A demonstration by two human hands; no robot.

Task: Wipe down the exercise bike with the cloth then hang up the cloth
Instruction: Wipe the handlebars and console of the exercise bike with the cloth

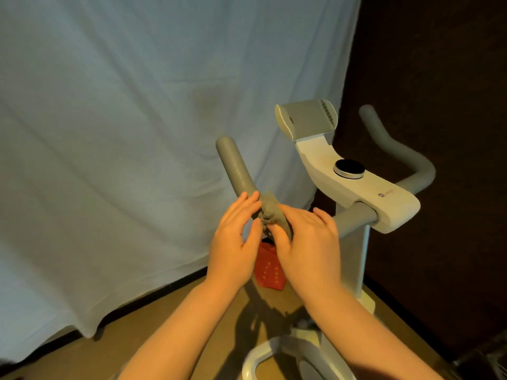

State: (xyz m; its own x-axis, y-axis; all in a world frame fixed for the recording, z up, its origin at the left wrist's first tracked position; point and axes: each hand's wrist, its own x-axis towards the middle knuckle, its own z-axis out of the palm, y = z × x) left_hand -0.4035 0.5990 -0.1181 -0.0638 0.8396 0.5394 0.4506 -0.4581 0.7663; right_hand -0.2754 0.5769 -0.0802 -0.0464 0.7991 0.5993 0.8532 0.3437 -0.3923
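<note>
- Cloth (270, 212), grey and bunched up, sat on the left handlebar (234, 167) of the exercise bike (354, 187), at the bend where that grey bar turned in toward the white console.
- The left hand (233, 239) lay against the handlebar on the side of the cloth away from the console, its fingers straight and close together, fingertips touching the bar and the edge of the cloth; it was not curled around anything.
- The right hand (307, 242) rested on the cloth from the console side, its thumb pressed into the bunched fabric and its fingers reaching over the top of the bar; motion blur kept me from telling how firmly they gripped.
- On the console, a round black knob with a silver rim (349, 168) sat near the middle, and a grey holder (306, 119) stood tilted at its far end.
- The right handlebar (397, 152) curved up beyond the console, untouched.
- Below the left handlebar, a red object with small yellow dots (269, 270) showed between the two wrists.
- A pale sheet (123, 119) hung behind the bike, down to the brown floor (153, 319).
</note>
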